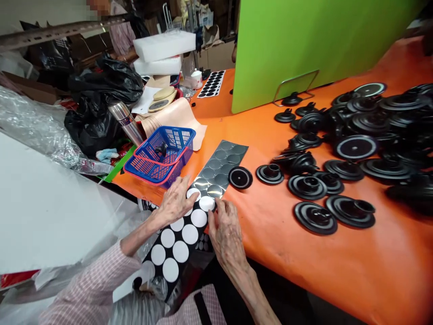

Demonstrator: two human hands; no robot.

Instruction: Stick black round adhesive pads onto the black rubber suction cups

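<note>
A long black sheet of round stickers (190,234) crosses the front edge of the orange table and hangs down. Its lower part carries white discs; the part on the table shows shiny grey circles. My left hand (174,202) lies on the sheet's left side, fingers stretched forward, thumb apart beside a white disc. At the right border, the bent fingers and thumb of my right hand (227,228) close on the sheet's edge beside another white disc (207,203). Just beyond the right hand, a round black suction-cup-like part (240,178) lies flat against the sheet.
Many black round parts (355,149) are heaped on the orange table (270,225) at right. A blue basket (158,155) with a pink handle stands at left, near a steel flask (126,122). A green panel (304,45) stands behind. Black bags (101,95) lie far left.
</note>
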